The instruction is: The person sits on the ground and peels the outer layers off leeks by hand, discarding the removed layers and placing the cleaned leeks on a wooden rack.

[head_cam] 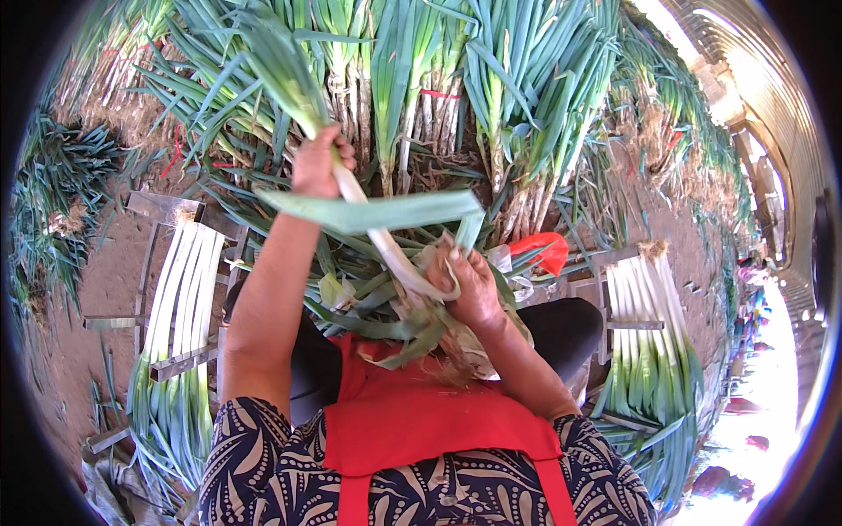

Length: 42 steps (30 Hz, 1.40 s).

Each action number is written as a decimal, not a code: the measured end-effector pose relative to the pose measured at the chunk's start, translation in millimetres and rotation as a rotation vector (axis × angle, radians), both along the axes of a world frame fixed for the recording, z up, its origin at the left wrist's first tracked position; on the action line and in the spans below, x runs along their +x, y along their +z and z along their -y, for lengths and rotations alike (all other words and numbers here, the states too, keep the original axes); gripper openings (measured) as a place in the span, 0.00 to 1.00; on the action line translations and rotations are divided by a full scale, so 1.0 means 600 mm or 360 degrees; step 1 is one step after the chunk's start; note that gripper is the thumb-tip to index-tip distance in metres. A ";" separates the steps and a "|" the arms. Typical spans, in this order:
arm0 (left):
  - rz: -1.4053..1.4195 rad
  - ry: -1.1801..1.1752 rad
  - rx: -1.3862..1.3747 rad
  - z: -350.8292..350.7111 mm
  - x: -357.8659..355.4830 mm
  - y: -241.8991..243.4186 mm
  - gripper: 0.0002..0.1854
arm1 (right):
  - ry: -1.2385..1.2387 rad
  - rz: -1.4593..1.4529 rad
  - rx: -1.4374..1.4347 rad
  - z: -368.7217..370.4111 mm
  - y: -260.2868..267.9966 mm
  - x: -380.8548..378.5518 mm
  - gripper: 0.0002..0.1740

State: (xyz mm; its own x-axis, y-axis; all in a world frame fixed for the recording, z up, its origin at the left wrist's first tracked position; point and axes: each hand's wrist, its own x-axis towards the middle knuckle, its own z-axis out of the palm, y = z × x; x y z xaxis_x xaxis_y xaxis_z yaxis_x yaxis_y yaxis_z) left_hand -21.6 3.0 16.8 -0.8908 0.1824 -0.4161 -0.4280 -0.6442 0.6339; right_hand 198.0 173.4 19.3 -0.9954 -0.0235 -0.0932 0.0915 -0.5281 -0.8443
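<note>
My left hand (322, 161) is closed around a long Welsh onion (358, 192) where its white shank turns green. The onion slants across my lap, leaves up and away from me, roots down by the red apron (441, 421). Lower along the shank, my right hand (470, 283) pinches a strip of outer leaf (388, 212) that bends sharply and runs back to the left, blurred. Some pale sheath curls at the fingers. Loose leaves and trimmings (395, 322) lie between my knees, partly covering the apron. The root end is partly hidden among them.
Cleaned onions lie on a metal rack (184, 361) at left and on another rack (635, 325) at right. Bundles of uncleaned onions (434, 112) stand ahead, some tied with red bands. A red plastic bag (543, 253) lies beyond my right hand. Bare soil (112, 263) shows at left.
</note>
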 end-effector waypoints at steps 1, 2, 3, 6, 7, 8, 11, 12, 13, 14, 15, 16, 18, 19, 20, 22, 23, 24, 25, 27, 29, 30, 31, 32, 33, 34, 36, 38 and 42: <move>-0.0008 0.0087 -0.0074 0.015 -0.016 0.000 0.07 | 0.0187 0.0012 0.0040 -0.018 0.004 0.027 0.13; 0.0067 0.0195 -0.0184 0.033 -0.037 0.002 0.08 | 0.0274 0.0246 0.0310 -0.037 0.011 0.061 0.16; 0.0052 0.0266 -0.0177 0.054 -0.056 -0.001 0.08 | 0.0399 0.0408 0.0502 -0.055 0.018 0.100 0.20; -0.0089 0.0276 -0.0033 0.114 -0.099 -0.027 0.07 | 0.0822 0.0611 0.1670 -0.090 0.019 0.196 0.31; -0.0141 0.0272 0.0010 0.126 -0.108 -0.041 0.06 | 0.0916 0.0542 0.1920 -0.098 0.021 0.223 0.33; -0.0113 0.0232 0.0035 0.135 -0.117 -0.052 0.05 | 0.1186 0.0733 0.1989 -0.107 0.023 0.242 0.30; -0.0189 0.0261 -0.0002 0.156 -0.129 -0.071 0.05 | 0.1164 0.0874 0.1832 -0.132 0.066 0.306 0.22; -0.0197 0.0275 0.0026 0.156 -0.128 -0.075 0.05 | 0.1168 0.0906 0.1886 -0.141 0.079 0.321 0.20; -0.0114 0.0281 0.0029 0.155 -0.127 -0.075 0.05 | 0.1180 0.0983 0.1943 -0.149 0.092 0.335 0.19; -0.0097 0.0281 0.0053 0.152 -0.126 -0.075 0.05 | 0.1202 0.1082 0.2001 -0.158 0.103 0.347 0.18; -0.0133 0.0333 0.0074 0.150 -0.126 -0.074 0.05 | 0.1196 0.1098 0.2002 -0.169 0.112 0.355 0.18; -0.0085 0.0276 0.0077 0.148 -0.126 -0.072 0.05 | 0.1209 0.1138 0.1998 -0.177 0.118 0.364 0.18; -0.0023 0.0200 0.0097 0.155 -0.128 -0.070 0.05 | 0.1127 0.0961 0.1926 -0.191 0.128 0.380 0.19; -0.0021 0.0313 0.0037 0.160 -0.131 -0.072 0.05 | 0.1232 0.1066 0.2063 -0.198 0.135 0.389 0.19; 0.0040 0.0373 0.0001 0.173 -0.135 -0.071 0.05 | 0.1322 0.1113 0.2142 -0.205 0.146 0.398 0.19; 0.0014 0.0624 -0.0157 0.201 -0.145 -0.073 0.05 | 0.1452 0.1363 0.2309 -0.214 0.171 0.415 0.20; -0.0049 0.0613 -0.0071 0.221 -0.149 -0.071 0.05 | 0.1542 0.1699 0.2437 -0.217 0.180 0.418 0.19; -0.0061 0.0585 -0.0036 0.220 -0.151 -0.078 0.05 | 0.1225 0.1958 0.2248 -0.218 0.193 0.419 0.19; 0.0023 0.0719 -0.0100 0.224 -0.151 -0.081 0.05 | 0.1072 0.1979 0.2231 -0.218 0.201 0.413 0.22; -0.0044 0.0637 -0.0084 0.210 -0.153 -0.083 0.06 | 0.0683 0.1334 0.2219 -0.213 0.202 0.374 0.30; -0.0149 0.0686 -0.0028 0.188 -0.143 -0.074 0.08 | 0.0376 0.0813 0.2525 -0.189 0.179 0.312 0.36; -0.0168 0.0681 -0.0046 0.178 -0.133 -0.065 0.09 | 0.0287 0.0711 0.2653 -0.177 0.171 0.274 0.37; -0.0208 0.0681 -0.0067 0.168 -0.121 -0.054 0.09 | 0.0186 0.0588 0.2783 -0.162 0.163 0.233 0.38; -0.0197 0.0732 -0.0093 0.154 -0.108 -0.043 0.10 | 0.0049 0.0432 0.2716 -0.141 0.155 0.196 0.37; -0.0213 0.0683 -0.0021 0.144 -0.094 -0.030 0.11 | -0.0108 0.0222 0.2656 -0.117 0.145 0.160 0.37; -0.0174 0.0672 0.0032 0.131 -0.079 -0.020 0.12 | -0.0177 0.0075 0.2635 -0.089 0.131 0.126 0.37; -0.0157 0.0670 0.0066 0.107 -0.051 -0.001 0.14 | -0.0223 -0.0222 0.2585 -0.027 0.093 0.058 0.35; -0.0258 0.0687 0.0075 0.090 -0.028 0.013 0.15 | -0.0070 -0.0203 0.2453 0.020 0.062 0.014 0.34; -0.0596 0.0564 0.0051 0.078 0.000 0.039 0.19 | 0.0268 0.0000 0.1947 0.048 0.025 -0.021 0.32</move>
State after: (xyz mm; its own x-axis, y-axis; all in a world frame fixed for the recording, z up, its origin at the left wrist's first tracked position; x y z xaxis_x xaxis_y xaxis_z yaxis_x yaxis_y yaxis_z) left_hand -21.4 -44.0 40.2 -0.9870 -0.1504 -0.0562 0.0726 -0.7303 0.6793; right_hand 185.3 144.4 34.4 -0.9884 -0.0485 -0.1439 0.0820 0.6271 -0.7746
